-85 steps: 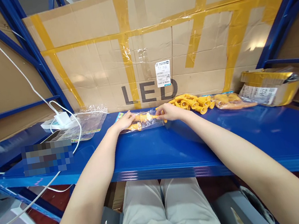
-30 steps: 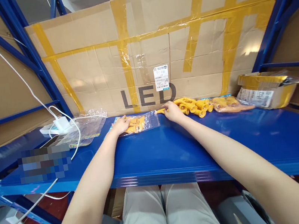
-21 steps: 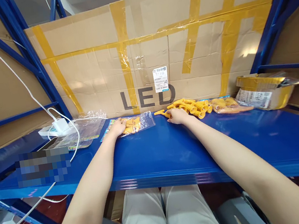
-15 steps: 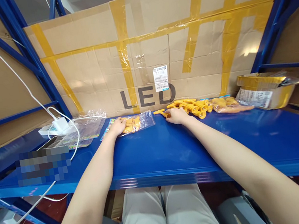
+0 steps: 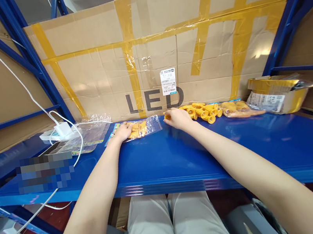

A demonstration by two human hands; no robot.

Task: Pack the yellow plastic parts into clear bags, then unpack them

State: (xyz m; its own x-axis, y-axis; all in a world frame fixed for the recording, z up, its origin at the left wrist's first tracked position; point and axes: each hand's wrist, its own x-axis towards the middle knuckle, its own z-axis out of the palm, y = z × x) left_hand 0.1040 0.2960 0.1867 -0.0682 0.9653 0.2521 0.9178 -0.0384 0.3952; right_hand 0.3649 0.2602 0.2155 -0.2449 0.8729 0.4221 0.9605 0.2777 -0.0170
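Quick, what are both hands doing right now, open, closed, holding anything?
Left hand: resting on the clear bag with yellow pieces; grip cannot be told.
Right hand: fingers curled beside the yellow pile; any hold is unclear.

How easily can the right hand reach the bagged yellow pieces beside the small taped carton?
Probably yes: the yellow pile lies between the right hand and that bag, but looks low enough to pass over.

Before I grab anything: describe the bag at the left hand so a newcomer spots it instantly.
Find the big cardboard panel marked LED at the back of the blue shelf. On the shelf, below the letters L and E, lies a clear bag of yellow pieces. Unlike the filled bag right of the loose yellow pile, it has the left hand on it.
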